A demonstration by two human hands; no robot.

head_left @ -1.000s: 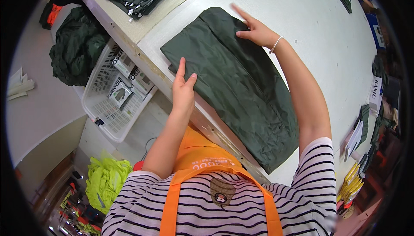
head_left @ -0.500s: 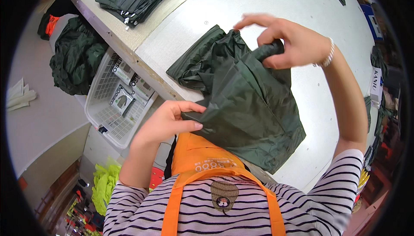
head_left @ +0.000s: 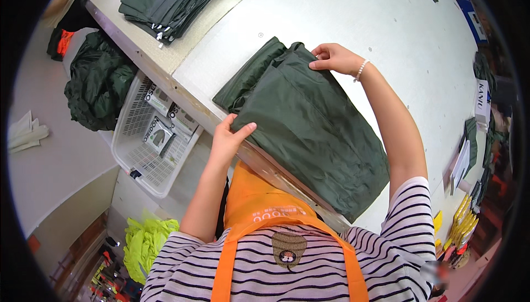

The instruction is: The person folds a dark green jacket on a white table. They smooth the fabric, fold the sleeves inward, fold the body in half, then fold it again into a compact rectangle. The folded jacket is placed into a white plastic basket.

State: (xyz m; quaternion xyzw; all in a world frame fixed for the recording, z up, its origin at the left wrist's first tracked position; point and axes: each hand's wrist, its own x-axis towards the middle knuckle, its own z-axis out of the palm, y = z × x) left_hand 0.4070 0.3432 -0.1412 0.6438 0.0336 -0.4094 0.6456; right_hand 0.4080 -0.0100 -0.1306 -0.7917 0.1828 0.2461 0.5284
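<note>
A dark green garment (head_left: 314,131) of thin, slightly shiny fabric lies folded on the white table, its near corner at the table's front edge. It looks like rainwear; its exact kind cannot be told. At its left edge, my left hand (head_left: 226,139) pinches the fabric between thumb and fingers. My right hand (head_left: 335,60) grips the far edge, thumb on top and fingertips partly hidden. More dark green folded fabric (head_left: 251,73) shows beyond the garment's left side; whether it belongs to the same piece cannot be told.
A stack of folded dark green garments (head_left: 174,1) is at the far left. Below the table's left edge stands a white basket (head_left: 157,178) with several flat packages, beside a crumpled dark green heap (head_left: 99,81). Bright yellow fabric (head_left: 146,244) lies lower left. The white table (head_left: 353,12) extends rightward.
My right hand has moved left and down onto the garment's far edge. The bunched, lifted part is now laid over and flatter. My left hand keeps to the left edge, slightly farther from me.
</note>
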